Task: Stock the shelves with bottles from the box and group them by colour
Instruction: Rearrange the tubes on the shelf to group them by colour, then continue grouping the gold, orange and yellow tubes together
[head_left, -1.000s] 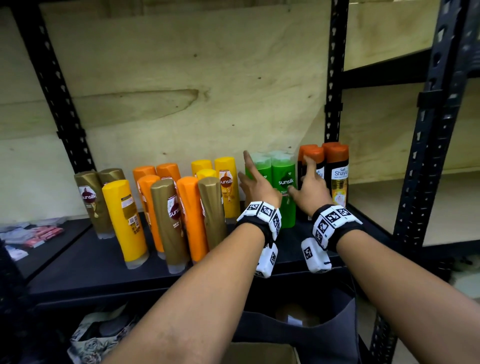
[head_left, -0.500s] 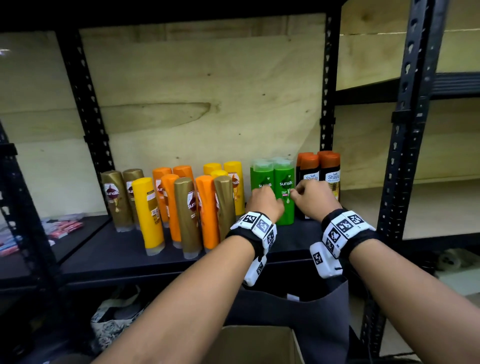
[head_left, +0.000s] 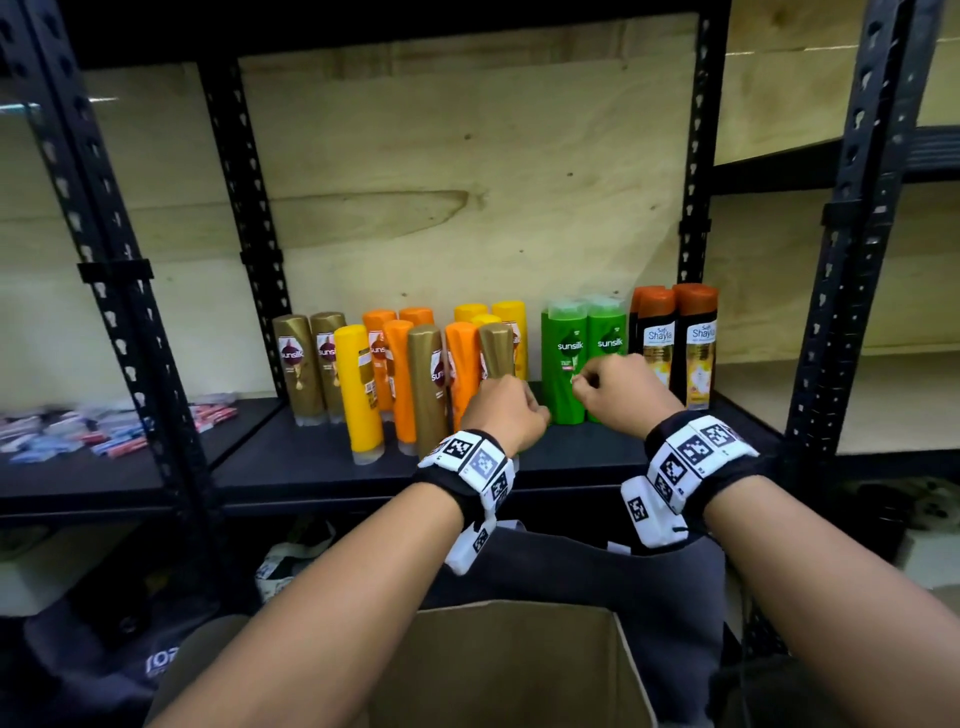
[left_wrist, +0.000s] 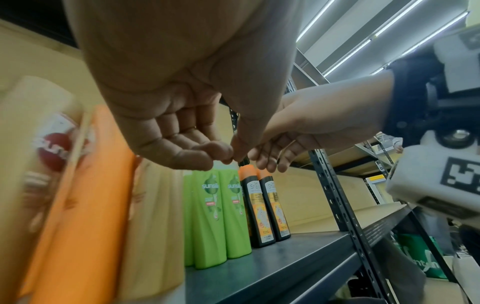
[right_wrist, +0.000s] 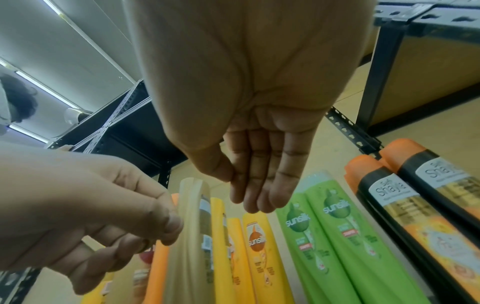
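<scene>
Two green bottles (head_left: 584, 358) stand upright on the black shelf (head_left: 322, 462), left of several black bottles with orange caps (head_left: 675, 343). Gold, orange and yellow bottles are mixed together further left, with one gold bottle (head_left: 496, 348) just behind my left hand (head_left: 511, 408). In the left wrist view the left hand (left_wrist: 187, 144) has loosely curled fingers and an empty palm. My right hand (head_left: 618, 387) hovers in front of the green bottles, and its relaxed fingers (right_wrist: 255, 185) hold nothing. Both hands are near the shelf's front edge.
A cardboard box (head_left: 509, 665) sits below my arms with a dark bag (head_left: 670, 582) behind it. Perforated black posts (head_left: 831, 312) frame the bay. Small packets (head_left: 78, 431) lie on the neighbouring shelf at the left. Another dark bag (head_left: 104, 654) rests on the floor.
Both hands have let go of the green bottles and drawn back toward the shelf's front edge, fingers curling in. The camera has also pulled back.
</scene>
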